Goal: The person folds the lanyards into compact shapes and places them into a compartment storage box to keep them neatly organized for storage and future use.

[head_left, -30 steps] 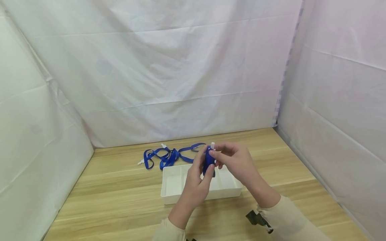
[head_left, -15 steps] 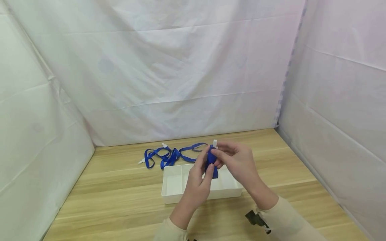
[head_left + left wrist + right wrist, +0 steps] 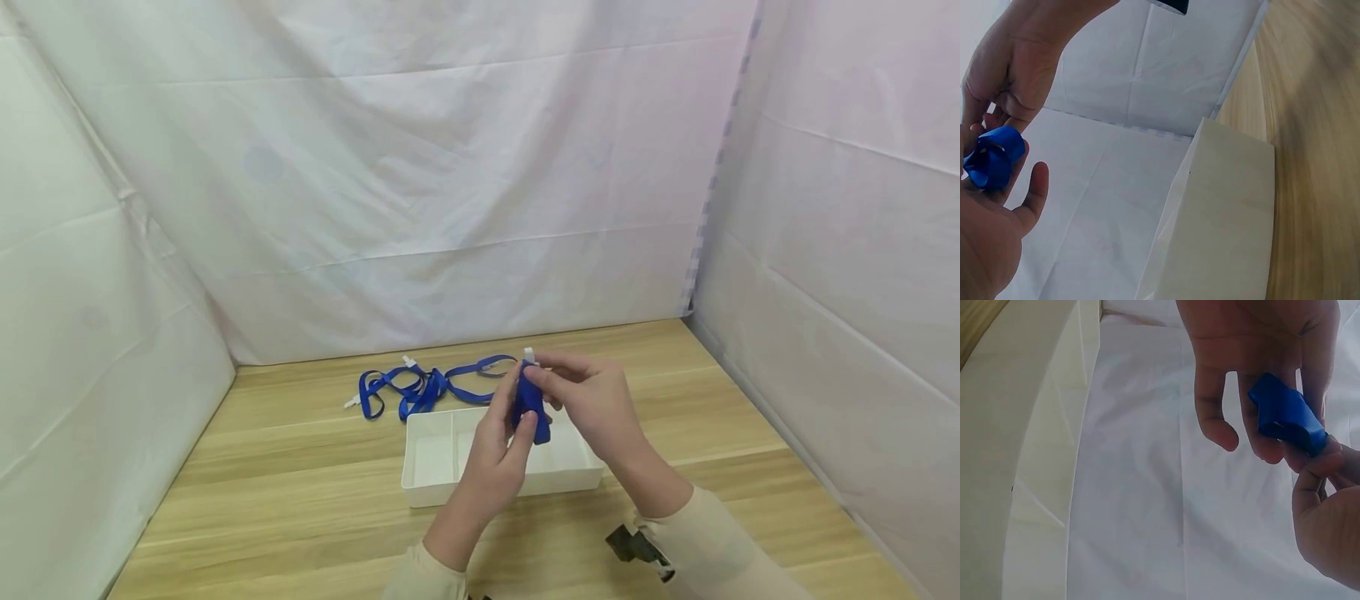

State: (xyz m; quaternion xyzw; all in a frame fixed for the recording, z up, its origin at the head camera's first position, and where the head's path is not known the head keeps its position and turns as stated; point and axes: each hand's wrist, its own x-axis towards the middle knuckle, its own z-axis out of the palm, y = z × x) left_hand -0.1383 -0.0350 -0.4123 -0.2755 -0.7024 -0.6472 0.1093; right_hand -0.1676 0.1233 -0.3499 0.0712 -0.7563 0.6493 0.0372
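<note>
Both hands hold a blue lanyard [image 3: 531,402], wound into a compact bundle, above the white divided tray [image 3: 430,495]. A white clip [image 3: 528,354] sticks up from its top. My left hand [image 3: 493,450] supports it from the left, thumb at its lower front and fingers behind. From the right, my right hand [image 3: 592,402] pinches the upper part between thumb and fingers. In the left wrist view the loops of the wound band [image 3: 999,156] show between the hands. Seen from the right wrist, the bundle [image 3: 1288,415] lies along the left hand's fingers [image 3: 1257,434].
Behind the tray, more blue lanyards [image 3: 423,393] with white clips [image 3: 352,402] lie in loose loops on the wooden table [image 3: 300,467]. White cloth walls [image 3: 450,183] enclose the back and sides. A dark device [image 3: 637,550] is strapped at the right sleeve.
The lanyard bundle has turned slightly in the fingers, its lower end now showing further down and right. The white clip has shifted a little. Both hands stay over the tray.
</note>
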